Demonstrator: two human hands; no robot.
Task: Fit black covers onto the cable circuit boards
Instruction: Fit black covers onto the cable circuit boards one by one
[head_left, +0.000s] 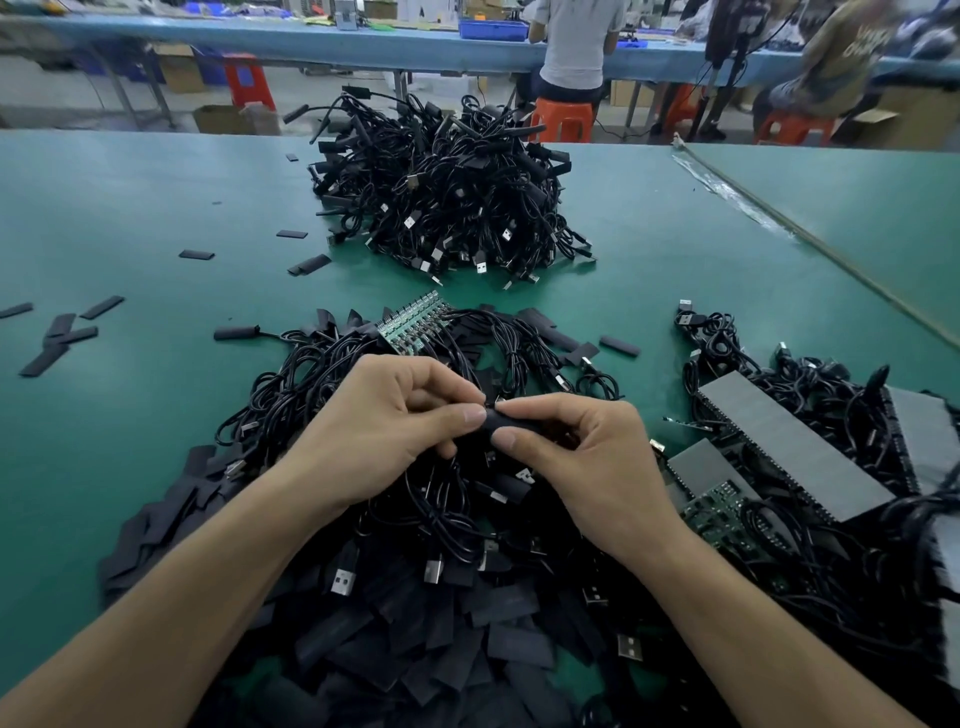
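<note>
Green work table (130, 208) carries heaps of tangled black cables (447, 197). Over the near heap, in the middle, sits a short matte black cover (511, 427). Fingers hide whether a board is inside it. Left hand (384, 431) and right hand (587, 457) each pinch one end between thumb and forefinger.

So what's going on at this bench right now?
A person's left hand and right hand pinch a black cover from either end, above a tangle of cables. Nearest the camera lie heaped loose covers, with bare circuit boards just beyond the hands and a bigger cable pile farther back.
</note>
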